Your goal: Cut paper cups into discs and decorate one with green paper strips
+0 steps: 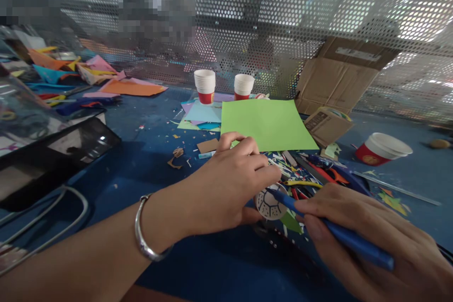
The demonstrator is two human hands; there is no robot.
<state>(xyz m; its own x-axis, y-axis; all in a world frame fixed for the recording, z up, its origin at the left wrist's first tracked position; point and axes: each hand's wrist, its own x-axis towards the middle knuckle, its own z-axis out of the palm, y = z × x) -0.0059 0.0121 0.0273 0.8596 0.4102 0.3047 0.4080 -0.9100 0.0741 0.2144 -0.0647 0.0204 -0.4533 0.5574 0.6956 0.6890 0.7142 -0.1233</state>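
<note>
My left hand [237, 184], with a silver bangle at the wrist, grips a small round pale disc [271, 205] between thumb and fingers. Dark lines on the disc form a shell-like pattern with dots along its lower edge. In my right hand [368, 231] is a blue marker pen [339, 236], its tip at the upper part of the disc. Whether the disc is flat or the end of something deeper is hidden. Paper scraps surround it, including a green piece [292, 222]. A yellow-handled tool [304, 183] lies just behind the pen.
A bright green sheet [265, 122] lies ahead, with stacked paper cups [204, 86] behind it. To the right are a cardboard box [336, 75] and a red-and-white cup [382, 148]. A black-framed object [60, 160] and white cable [85, 207] occupy the left.
</note>
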